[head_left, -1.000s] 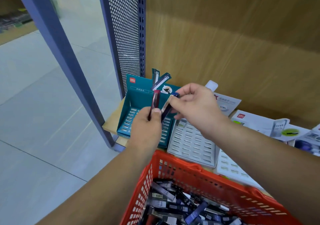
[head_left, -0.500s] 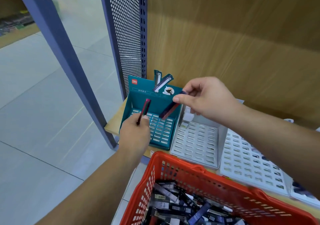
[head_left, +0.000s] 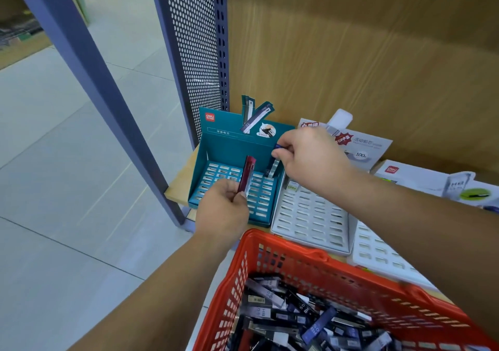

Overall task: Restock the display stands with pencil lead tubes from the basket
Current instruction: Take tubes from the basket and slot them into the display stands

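Teal display stand [head_left: 229, 151] sat at the shelf's left end. L hand [head_left: 224, 210] pinched a maroon tube [head_left: 248, 174] upright over the slot grid, lower end hidden behind fingers. R hand [head_left: 310, 159] gripped a blue-capped tube [head_left: 274, 165] at the stand's right rear corner; seated in a slot or not, couldn't tell. Hands apart. White stand [head_left: 310, 215] sat just beside. Red basket [head_left: 297, 253] in front held loose tubes [head_left: 297, 310], cut off by frame edge.

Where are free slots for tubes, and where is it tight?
Free: on the teal stand, the left slot columns between its wall and the red tube in the left hand; the white stand grid beside it. Tight: teal stand's right rear corner, where the right hand pinches a blue tube.
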Available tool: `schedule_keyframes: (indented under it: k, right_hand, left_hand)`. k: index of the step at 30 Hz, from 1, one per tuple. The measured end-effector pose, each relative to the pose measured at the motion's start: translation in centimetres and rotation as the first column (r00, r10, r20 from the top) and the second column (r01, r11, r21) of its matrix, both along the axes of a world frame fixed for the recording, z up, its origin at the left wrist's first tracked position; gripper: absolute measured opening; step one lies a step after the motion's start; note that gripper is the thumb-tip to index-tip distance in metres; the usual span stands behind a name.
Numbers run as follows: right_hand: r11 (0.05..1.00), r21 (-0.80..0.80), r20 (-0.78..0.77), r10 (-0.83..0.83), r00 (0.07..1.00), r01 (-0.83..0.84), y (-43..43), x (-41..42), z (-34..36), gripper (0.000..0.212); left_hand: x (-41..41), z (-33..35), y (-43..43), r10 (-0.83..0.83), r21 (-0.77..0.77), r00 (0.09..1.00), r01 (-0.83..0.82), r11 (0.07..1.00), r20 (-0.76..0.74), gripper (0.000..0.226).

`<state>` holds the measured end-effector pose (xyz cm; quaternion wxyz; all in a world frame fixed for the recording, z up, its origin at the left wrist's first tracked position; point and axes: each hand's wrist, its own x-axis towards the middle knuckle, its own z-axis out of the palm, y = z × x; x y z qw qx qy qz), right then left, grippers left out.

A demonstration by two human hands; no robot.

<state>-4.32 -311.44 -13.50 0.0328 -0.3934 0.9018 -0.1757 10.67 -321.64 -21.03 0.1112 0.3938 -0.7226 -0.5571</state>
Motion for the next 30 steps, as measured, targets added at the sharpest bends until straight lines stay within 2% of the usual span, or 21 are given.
schedule_keyframes:
  k: [6, 12, 15, 19, 25, 30]
  right_hand:
    - [0.994, 0.104, -0.028, 0.021, 0.999, -0.018, 0.0, 0.1, 0.6, 0.028]
    - [0.943, 0.333, -0.236, 0.056, 0.970, 0.027, -0.9, 1.3, 1.4, 0.028]
    - [0.923, 0.385, -0.272, 0.098, 0.957, 0.014, -1.2, 1.9, 1.7, 0.022]
    - [0.918, 0.397, -0.233, 0.091, 0.968, 0.009, -1.4, 1.7, 2.2, 0.033]
    - [0.926, 0.370, -0.176, 0.146, 0.973, -0.072, -1.5, 1.8, 2.3, 0.019]
    - [0.949, 0.312, -0.176, 0.112, 0.978, -0.052, -0.9, 0.9, 1.6, 0.019]
  left_hand:
    - [-0.1, -0.4, 0.1, -0.014, 0.009, 1.000, 0.014, 1.000, -0.002, 0.013]
    - [-0.1, -0.2, 0.2, -0.017, -0.013, 1.000, 0.017, 1.000, 0.002, 0.012]
    - [-0.1, -0.3, 0.2, -0.026, -0.016, 1.000, 0.026, 1.000, 0.007, 0.012]
    - [0.0, -0.5, 0.1, -0.031, -0.010, 1.000, 0.031, 0.999, 0.003, 0.013]
    - [0.0, -0.5, 0.2, -0.015, 0.030, 1.000, 0.015, 0.999, 0.000, 0.012]
    - [0.1, -0.4, 0.3, -0.009, 0.025, 1.000, 0.009, 1.000, 0.002, 0.012]
